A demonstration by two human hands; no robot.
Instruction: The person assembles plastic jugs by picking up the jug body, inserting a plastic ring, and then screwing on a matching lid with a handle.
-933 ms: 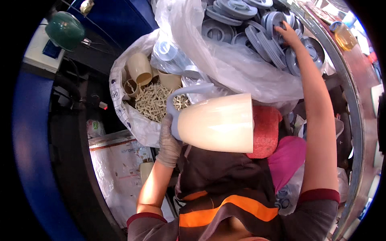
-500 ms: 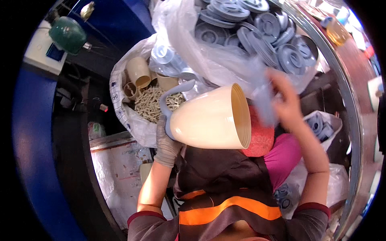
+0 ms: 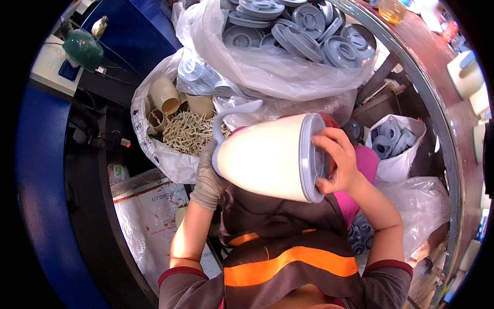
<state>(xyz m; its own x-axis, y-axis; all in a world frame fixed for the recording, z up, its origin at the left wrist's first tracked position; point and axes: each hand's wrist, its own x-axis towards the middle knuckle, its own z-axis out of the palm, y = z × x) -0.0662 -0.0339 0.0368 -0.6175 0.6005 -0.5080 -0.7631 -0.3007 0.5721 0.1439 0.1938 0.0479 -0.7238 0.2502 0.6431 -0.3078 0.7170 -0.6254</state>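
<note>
A cream plastic jug (image 3: 262, 157) with a grey-blue handle lies sideways in front of me, its wide end turned right. My left hand (image 3: 208, 175), in a grey knit glove, grips the jug at its handle end. At the wide end sits a round grey-blue lid (image 3: 310, 159), against the jug's rim. My bare right hand (image 3: 337, 162) holds this lid, fingers and thumb spread across its face and curled over its middle. Whether the lid is seated all the way cannot be seen.
Stacked grey lids (image 3: 309, 36) fill a clear plastic bag (image 3: 257, 77) ahead. Left of it, a white sack (image 3: 141, 118) holds cream cups and small beige pieces. At right stand a small bag (image 3: 406, 159) of grey parts and a brown worktop (image 3: 432, 56). A blue machine (image 3: 43, 180) flanks my left.
My right hand has brought the grey lid leftward from the bag side onto the jug's open end. The jug stays in my left hand, and the whole view has shifted slightly.
</note>
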